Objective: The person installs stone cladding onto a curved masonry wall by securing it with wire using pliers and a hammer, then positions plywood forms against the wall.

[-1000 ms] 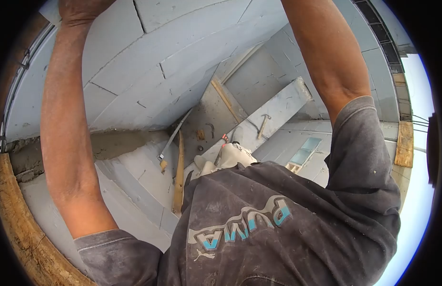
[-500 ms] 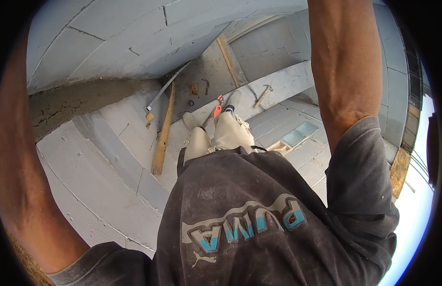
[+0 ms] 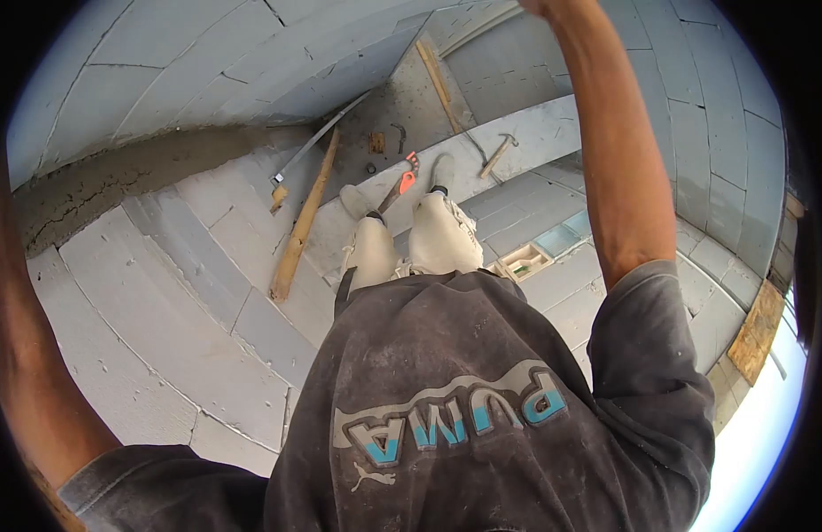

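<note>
Both of my arms reach up and out of the picture. My right forearm (image 3: 619, 133) runs to the top edge, where it is cut off around the wrist. Along the left edge, my left forearm (image 3: 39, 372) leaves the view, so that hand is hidden too. What either hand holds or touches does not show. Far below, near my shoes, a saw with a red handle (image 3: 407, 183) leans by my legs. A hammer (image 3: 497, 157) lies on the pale plank (image 3: 540, 133) on which my right shoe (image 3: 442, 168) stands.
Grey block walls (image 3: 163, 293) surround me. A wooden post (image 3: 309, 217) leans at the left, near a metal bar (image 3: 322, 137). A mortar band (image 3: 101, 191) runs along the left wall. At right are a small wooden box (image 3: 524, 262), glass panes (image 3: 562, 234) and a rough board (image 3: 757, 332).
My right forearm has shifted, its wrist end now farther left at the top edge. The left forearm has moved outward toward the left edge. The view has shifted slightly.
</note>
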A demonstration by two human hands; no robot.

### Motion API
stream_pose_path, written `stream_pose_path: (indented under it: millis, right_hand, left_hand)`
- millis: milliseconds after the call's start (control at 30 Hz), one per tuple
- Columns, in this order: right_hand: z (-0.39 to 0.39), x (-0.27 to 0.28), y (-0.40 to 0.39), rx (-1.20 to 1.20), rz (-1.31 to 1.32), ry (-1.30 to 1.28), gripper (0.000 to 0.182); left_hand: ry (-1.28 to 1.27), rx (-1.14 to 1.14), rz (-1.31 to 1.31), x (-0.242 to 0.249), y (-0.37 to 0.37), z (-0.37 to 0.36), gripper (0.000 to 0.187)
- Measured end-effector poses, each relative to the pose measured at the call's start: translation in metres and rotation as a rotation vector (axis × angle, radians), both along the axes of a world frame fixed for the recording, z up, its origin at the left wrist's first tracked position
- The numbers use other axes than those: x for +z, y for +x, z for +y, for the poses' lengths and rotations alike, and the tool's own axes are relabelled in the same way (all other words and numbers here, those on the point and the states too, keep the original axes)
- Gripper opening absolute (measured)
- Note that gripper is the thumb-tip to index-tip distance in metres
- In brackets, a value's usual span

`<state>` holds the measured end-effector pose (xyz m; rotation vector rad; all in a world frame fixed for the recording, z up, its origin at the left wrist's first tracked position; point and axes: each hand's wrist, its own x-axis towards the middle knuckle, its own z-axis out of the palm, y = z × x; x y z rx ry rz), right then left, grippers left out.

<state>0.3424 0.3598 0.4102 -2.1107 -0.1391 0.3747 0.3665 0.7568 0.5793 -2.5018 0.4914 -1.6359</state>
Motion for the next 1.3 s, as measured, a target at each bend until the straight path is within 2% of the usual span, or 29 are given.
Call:
stream_pose_path:
  millis: [67,100,133,167,233,267,300,333,400,433,500,567,600,633,667,700,733,767,867,900,967,1033,1067,1100,1133,1167,1200,1267,1300]
  right_hand:
    - [-0.071,-0.079,-0.037,-0.139,0.197,-0.075,0.041]
    - [-0.114,-0.137,-0.071,-0.161,0.196,-0.07,0.034]
    - [-0.158,-0.177,-0.112,-0.166,0.343,-0.235,0.045]
    - [-0.208,-0.227,-0.164,-0.126,0.343,-0.407,0.041]
    - [-0.276,-0.25,-0.265,0.008,0.539,-0.624,0.031]
    - [-0.333,-0.288,-0.335,0.287,0.255,-0.681,0.022]
    - [-0.368,-0.29,-0.384,0.429,0.227,-0.689,0.015]
    - [-0.418,-0.326,-0.438,0.595,0.373,-0.755,0.009]
    - [-0.428,-0.278,-0.453,0.305,0.741,-0.764,0.017]
    - [-0.431,-0.262,-0.451,-0.155,1.01,-0.606,0.021]
    - [-0.444,-0.28,-0.439,0.009,0.913,-0.514,0.026]
    - [-0.433,-0.242,-0.378,-0.305,0.962,-0.391,0.028]
    - [-0.45,-0.269,-0.366,-0.128,0.702,-0.45,0.032]
    - [-0.45,-0.283,-0.342,-0.152,0.5,-0.498,0.03]
    - [-0.431,-0.253,-0.298,-0.25,0.502,-0.505,0.033]
    - [-0.421,-0.239,-0.267,-0.336,0.434,-0.334,0.035]
    - [-0.411,-0.231,-0.241,-0.425,0.442,-0.29,0.036]
    - [-0.399,-0.215,-0.217,-0.451,0.428,-0.267,0.037]
    - [-0.377,-0.169,-0.184,-0.468,0.405,-0.075,0.041]
    - [-0.375,-0.167,-0.188,-0.458,0.395,-0.058,0.041]
    - [-0.372,-0.186,-0.207,-0.473,0.389,-0.035,0.04]
    - [-0.376,-0.219,-0.244,-0.499,0.403,-0.116,0.039]
    - [-0.385,-0.246,-0.268,-0.494,0.405,-0.16,0.036]
    - [-0.391,-0.256,-0.298,-0.495,0.449,-0.283,0.037]
    - [-0.407,-0.333,-0.343,-0.36,0.536,-0.427,0.041]
    - [-0.416,-0.312,-0.365,-0.357,0.701,-0.492,0.038]
    - [-0.429,-0.303,-0.391,-0.225,0.74,-0.586,0.034]
    - [-0.459,-0.323,-0.448,0.16,0.491,-0.797,0.026]
    - [-0.467,-0.323,-0.463,0.064,0.452,-0.784,0.026]
  left_hand:
    - [-0.011,0.029,0.032,0.002,0.002,-0.003,0.038]
    - [-0.01,0.044,0.05,0.002,0.001,-0.006,0.039]
    - [-0.011,0.064,0.068,0.003,0.001,-0.009,0.039]
    - [-0.013,0.079,0.091,0.003,0.0,-0.013,0.04]
    - [-0.015,0.12,0.115,0.003,-0.002,-0.021,0.042]
    - [-0.016,0.139,0.125,0.005,-0.003,-0.026,0.043]
    - [-0.018,0.155,0.136,0.004,-0.003,-0.026,0.044]
    - [-0.019,0.168,0.128,0.007,-0.002,-0.033,0.045]
    - [-0.015,0.188,0.1,0.001,0.002,-0.036,0.046]
    - [-0.011,0.195,0.065,-0.001,0.006,-0.038,0.046]
    - [-0.023,0.234,0.04,-0.004,0.007,-0.044,0.048]
    - [0.025,0.312,0.0,-0.002,0.005,-0.052,0.05]
    - [0.1,0.373,-0.055,-0.001,0.003,-0.059,0.05]
    - [0.172,0.435,-0.114,-0.001,0.002,-0.066,0.05]
    - [0.714,0.63,-0.192,0.007,-0.003,-0.066,0.047]
    - [0.338,0.498,-0.14,0.007,-0.004,-0.072,0.039]
    - [0.617,0.595,-0.089,0.011,-0.005,-0.064,0.031]
    - [0.662,0.657,-0.022,0.015,-0.009,-0.067,0.025]
    - [0.773,0.48,-0.091,0.019,-0.021,-0.076,0.026]
    - [0.713,0.461,0.034,0.016,-0.013,-0.032,0.024]
    - [0.567,0.429,0.266,0.01,0.003,0.053,0.047]
    - [0.597,1.084,0.318,0.015,-0.021,-0.028,0.043]
    - [0.364,0.922,0.241,0.01,-0.017,-0.02,0.039]
    - [0.307,0.874,0.178,0.006,-0.016,-0.016,0.04]
    - [0.268,0.811,0.13,0.002,-0.01,-0.018,0.042]
    - [0.222,0.813,0.147,0.003,-0.009,-0.028,0.043]
    - [0.187,0.816,0.173,0.007,-0.014,-0.048,0.045]
    - [0.036,0.674,0.207,0.018,-0.029,-0.089,0.045]
    - [-0.034,0.608,0.233,0.019,-0.039,-0.102,0.046]
